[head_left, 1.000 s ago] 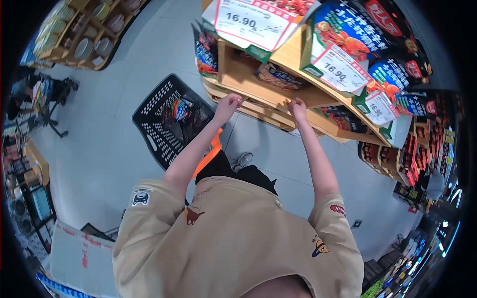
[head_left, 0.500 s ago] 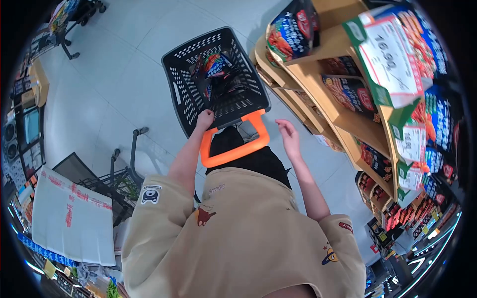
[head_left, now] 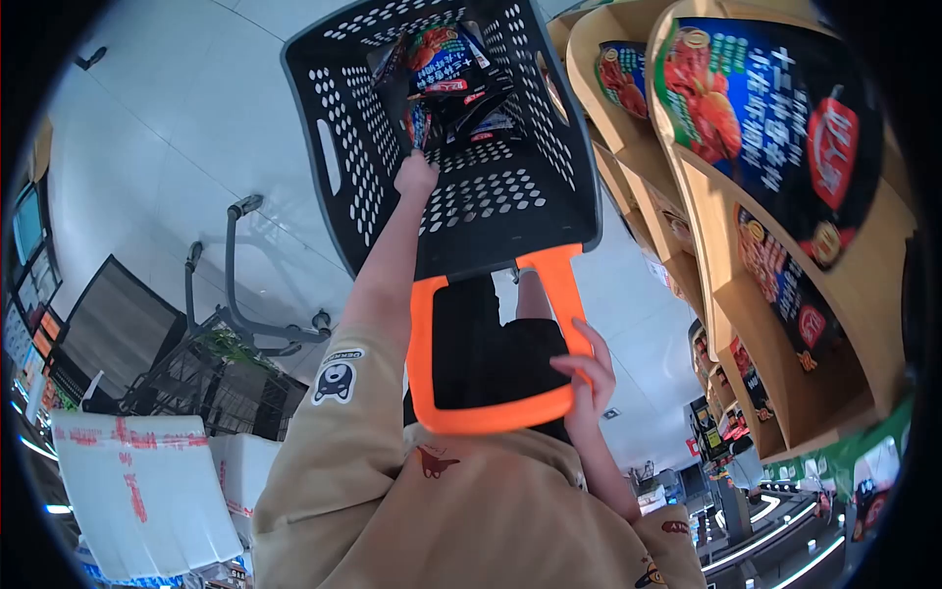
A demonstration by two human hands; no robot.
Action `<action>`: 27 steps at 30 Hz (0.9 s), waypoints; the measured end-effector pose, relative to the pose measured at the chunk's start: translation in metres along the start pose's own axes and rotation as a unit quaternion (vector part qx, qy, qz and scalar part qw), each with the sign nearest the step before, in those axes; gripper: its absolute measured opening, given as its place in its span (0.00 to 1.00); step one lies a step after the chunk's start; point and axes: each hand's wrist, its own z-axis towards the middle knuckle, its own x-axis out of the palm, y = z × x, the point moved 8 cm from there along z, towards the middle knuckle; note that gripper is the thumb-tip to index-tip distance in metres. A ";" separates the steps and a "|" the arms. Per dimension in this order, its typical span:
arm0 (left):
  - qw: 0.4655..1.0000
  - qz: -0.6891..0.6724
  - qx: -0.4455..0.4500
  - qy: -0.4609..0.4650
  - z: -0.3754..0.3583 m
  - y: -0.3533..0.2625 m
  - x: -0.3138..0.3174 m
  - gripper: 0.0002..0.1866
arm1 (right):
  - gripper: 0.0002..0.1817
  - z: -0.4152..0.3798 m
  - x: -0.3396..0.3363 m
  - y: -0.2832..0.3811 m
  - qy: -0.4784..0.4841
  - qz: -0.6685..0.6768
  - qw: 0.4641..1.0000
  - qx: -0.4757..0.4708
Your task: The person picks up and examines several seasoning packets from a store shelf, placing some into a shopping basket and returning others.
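The right hand (head_left: 587,378) is closed in a grip on the orange handle (head_left: 491,417) of the black basket (head_left: 564,211), its fingers curled over the handle's right near corner. The handle is a wide orange loop that rises from the basket's near wall toward the person's chest. The left hand (head_left: 416,177) reaches down inside the basket, its arm stretched over the near rim; the hand lies against the perforated floor just near the snack packets (head_left: 446,83). Its fingers are turned away from the camera, so I cannot tell whether that grip is open or closed on anything. The packets, dark with red and blue printing, lie heaped at the far end of the basket. The basket stands on the pale tiled floor (head_left: 177,147), just left of a wooden shelf unit (head_left: 844,324) that carries large dark snack bags (head_left: 775,128). To the near left stands a metal trolley frame (head_left: 231,324) and a white carton (head_left: 137,491) with red markings.
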 end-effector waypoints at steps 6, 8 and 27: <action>0.988 0.142 -0.034 -0.052 0.048 -0.004 0.020 0.18 | 0.11 0.006 0.001 -0.004 -0.002 0.005 1.000 -0.003; 0.985 0.166 -0.029 -0.016 0.072 0.005 0.038 0.15 | 0.11 0.005 0.000 -0.007 -0.003 0.007 1.000 0.008; 0.906 -0.182 0.349 -0.156 -0.229 -0.103 -0.189 0.07 | 0.11 -0.011 -0.010 0.006 0.007 -0.017 0.990 -0.143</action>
